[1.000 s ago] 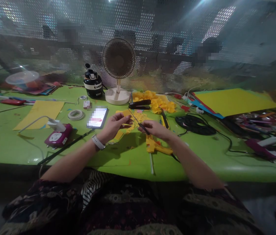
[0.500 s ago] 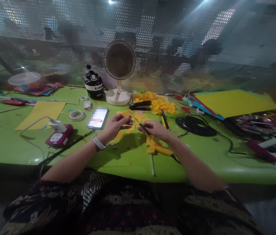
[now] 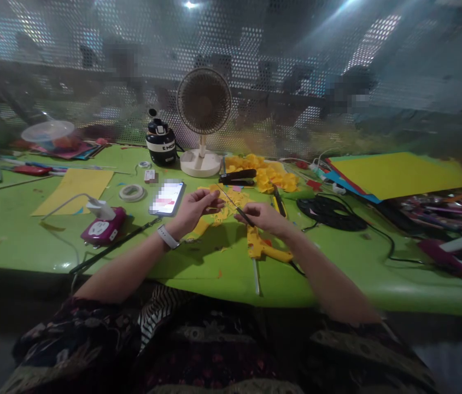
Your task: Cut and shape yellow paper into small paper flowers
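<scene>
Well, the right hand (image 3: pixel 264 219) curls round the thin tool (image 3: pixel 245 215) mid-frame, likely to steady it. The left hand (image 3: pixel 189 212) is half closed; what it holds, I can't tell.

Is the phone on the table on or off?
On: the phone shows a brightly lit screen, facing up beside the left hand.
</scene>
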`<move>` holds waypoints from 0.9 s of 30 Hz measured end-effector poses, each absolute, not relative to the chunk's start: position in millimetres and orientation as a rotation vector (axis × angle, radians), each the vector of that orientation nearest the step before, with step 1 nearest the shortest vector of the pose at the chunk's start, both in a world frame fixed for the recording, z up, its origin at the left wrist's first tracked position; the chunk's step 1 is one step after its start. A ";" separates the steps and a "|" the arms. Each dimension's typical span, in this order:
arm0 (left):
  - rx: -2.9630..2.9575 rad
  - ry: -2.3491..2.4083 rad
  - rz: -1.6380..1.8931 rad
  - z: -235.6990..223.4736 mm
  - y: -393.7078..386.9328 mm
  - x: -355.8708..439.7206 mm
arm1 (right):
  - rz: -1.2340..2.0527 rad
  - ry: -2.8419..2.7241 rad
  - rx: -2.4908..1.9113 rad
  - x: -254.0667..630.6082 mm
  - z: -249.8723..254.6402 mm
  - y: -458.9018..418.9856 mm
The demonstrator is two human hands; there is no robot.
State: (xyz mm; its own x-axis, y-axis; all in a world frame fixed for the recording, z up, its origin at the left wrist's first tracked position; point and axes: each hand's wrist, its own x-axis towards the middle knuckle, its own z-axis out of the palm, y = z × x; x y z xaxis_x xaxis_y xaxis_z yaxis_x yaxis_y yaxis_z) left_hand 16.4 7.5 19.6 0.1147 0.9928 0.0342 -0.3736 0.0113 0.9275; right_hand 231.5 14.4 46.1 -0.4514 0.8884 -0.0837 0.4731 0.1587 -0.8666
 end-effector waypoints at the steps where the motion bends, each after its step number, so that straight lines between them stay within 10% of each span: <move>1: 1.000 0.826 1.279 19.3 7.5 16.6 | 1.243 -1.990 -1.285 231.2 46.6 13.6; 27: 1.039 0.833 1.269 13.8 7.7 16.4 | 1.238 -1.983 -1.258 229.4 42.0 13.6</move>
State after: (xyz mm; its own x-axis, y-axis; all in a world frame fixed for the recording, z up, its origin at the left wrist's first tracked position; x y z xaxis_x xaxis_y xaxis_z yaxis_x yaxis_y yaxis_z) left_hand 16.4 7.7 13.8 0.1383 0.9888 0.0562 -0.3415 -0.0056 0.9399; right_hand 229.4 13.6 42.0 -0.4603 0.8852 -0.0668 0.4487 0.1671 -0.8779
